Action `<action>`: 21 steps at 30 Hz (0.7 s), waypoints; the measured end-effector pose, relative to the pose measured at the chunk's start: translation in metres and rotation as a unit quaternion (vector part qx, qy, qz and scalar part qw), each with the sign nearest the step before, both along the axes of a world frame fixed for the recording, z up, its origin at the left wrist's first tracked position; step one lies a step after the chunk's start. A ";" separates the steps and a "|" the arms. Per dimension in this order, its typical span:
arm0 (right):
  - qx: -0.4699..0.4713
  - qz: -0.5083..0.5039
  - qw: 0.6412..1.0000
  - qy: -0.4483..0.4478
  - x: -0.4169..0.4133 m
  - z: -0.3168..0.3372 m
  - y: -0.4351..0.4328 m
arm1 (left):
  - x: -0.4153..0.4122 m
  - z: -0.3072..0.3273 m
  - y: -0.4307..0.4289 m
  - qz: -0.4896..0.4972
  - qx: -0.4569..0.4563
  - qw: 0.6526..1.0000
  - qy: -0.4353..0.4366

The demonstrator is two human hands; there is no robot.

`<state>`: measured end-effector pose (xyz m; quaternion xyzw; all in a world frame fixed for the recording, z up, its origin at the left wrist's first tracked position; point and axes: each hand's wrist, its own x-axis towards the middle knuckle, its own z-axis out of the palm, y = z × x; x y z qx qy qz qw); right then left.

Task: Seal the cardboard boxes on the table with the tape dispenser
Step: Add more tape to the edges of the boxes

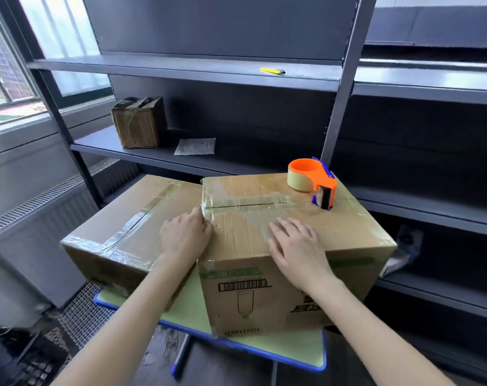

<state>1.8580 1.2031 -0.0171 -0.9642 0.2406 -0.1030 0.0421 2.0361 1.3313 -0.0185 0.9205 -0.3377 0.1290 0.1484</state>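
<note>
Two cardboard boxes stand on a small green table [292, 349] with a blue rim. The taller right box [253, 291] has clear tape along its top seam. An orange tape dispenser [313, 181] rests on its far right top, touched by neither hand. My left hand [185, 235] presses against the upper left edge of this box, fingers curled at the corner. My right hand [298, 247] lies flat and open on the box top near the front edge. The lower left box [125, 218] carries tape strips across its top and front edge.
Dark metal shelving [345, 87] stands right behind the table. A small taped box [139, 122] and a flat white packet [195, 146] sit on a middle shelf; a yellow utility knife [272, 71] lies on a higher shelf. A window and radiator are to the left.
</note>
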 end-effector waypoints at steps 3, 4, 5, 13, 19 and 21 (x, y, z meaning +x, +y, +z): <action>0.021 -0.039 0.999 0.005 0.019 0.003 0.022 | 0.027 -0.004 -0.011 -0.018 0.036 0.999 0.014; 0.028 -0.058 0.998 0.012 0.026 0.004 0.029 | 0.034 -0.004 -0.014 -0.020 0.039 0.999 0.018; 0.035 -0.072 0.997 0.018 0.033 0.005 0.036 | 0.042 -0.004 -0.018 -0.020 0.040 0.999 0.018; 0.070 -0.045 0.995 0.049 0.093 0.005 0.087 | 0.099 -0.008 -0.064 -0.117 0.025 0.992 0.033; 0.027 -0.063 0.998 0.014 0.104 -0.010 0.100 | 0.110 -0.012 -0.108 -0.213 0.075 0.971 0.076; 0.011 -0.047 0.999 -0.003 0.102 -0.016 0.099 | 0.113 -0.013 -0.112 -0.216 0.078 0.970 0.081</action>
